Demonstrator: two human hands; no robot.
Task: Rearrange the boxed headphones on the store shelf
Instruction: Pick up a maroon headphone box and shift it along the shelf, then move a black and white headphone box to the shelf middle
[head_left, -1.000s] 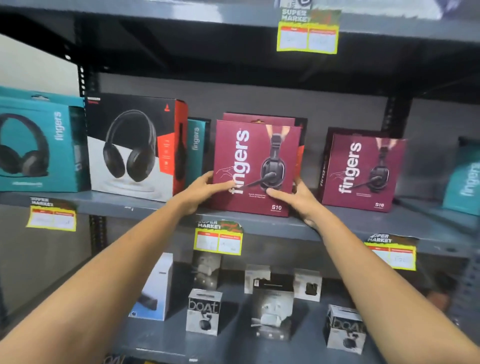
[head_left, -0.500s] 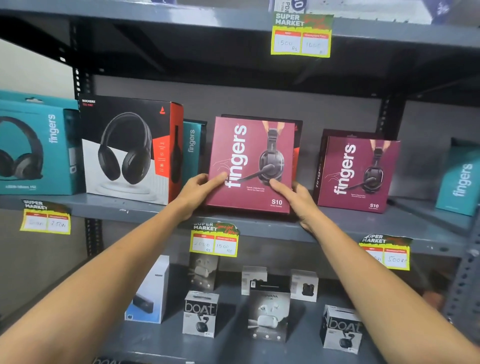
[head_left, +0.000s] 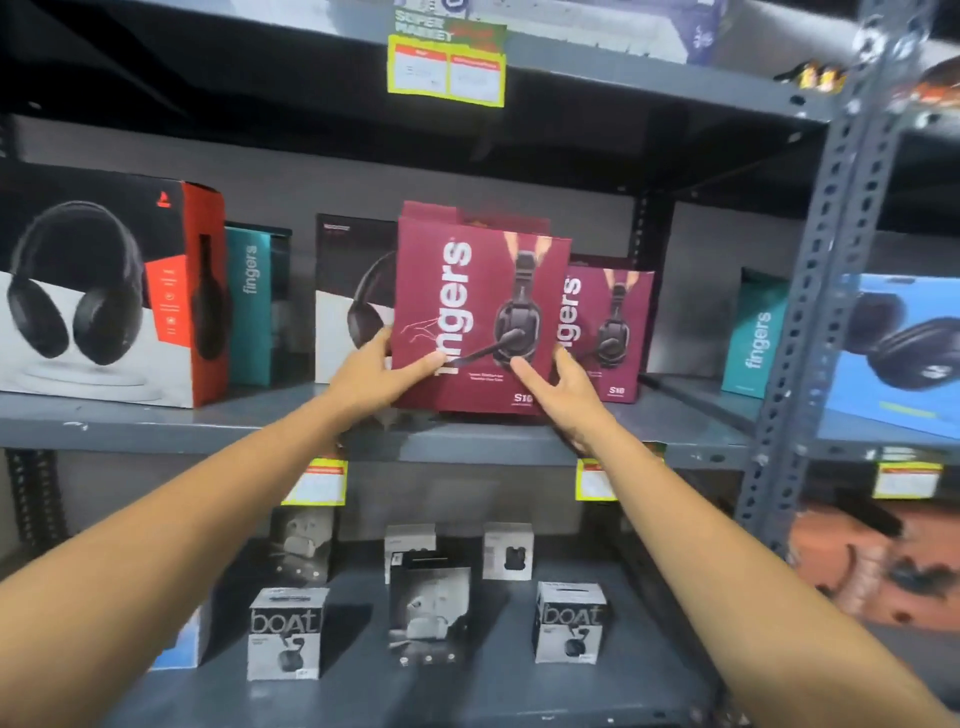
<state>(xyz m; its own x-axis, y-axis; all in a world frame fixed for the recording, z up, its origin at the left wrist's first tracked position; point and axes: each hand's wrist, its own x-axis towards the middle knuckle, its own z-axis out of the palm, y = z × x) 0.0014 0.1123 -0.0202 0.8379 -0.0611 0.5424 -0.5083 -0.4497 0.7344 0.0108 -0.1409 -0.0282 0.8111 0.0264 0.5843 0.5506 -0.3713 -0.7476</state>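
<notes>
From the head view, I have both hands clamped on one maroon box (head_left: 478, 312): my left hand (head_left: 376, 371) grips its lower left edge, my right hand (head_left: 563, 387) its lower right. The box stands upright between them, long axis vertical, its base at or just above the shelf (head_left: 208, 426); I cannot tell which. A second maroon box (head_left: 610, 332) sits just beyond my right hand, partly overlapped. Both hands are equally near; any slide right closes on that neighbour.

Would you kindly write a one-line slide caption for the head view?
Both hands, left and right, grip a maroon headset box at the middle shelf.
</notes>
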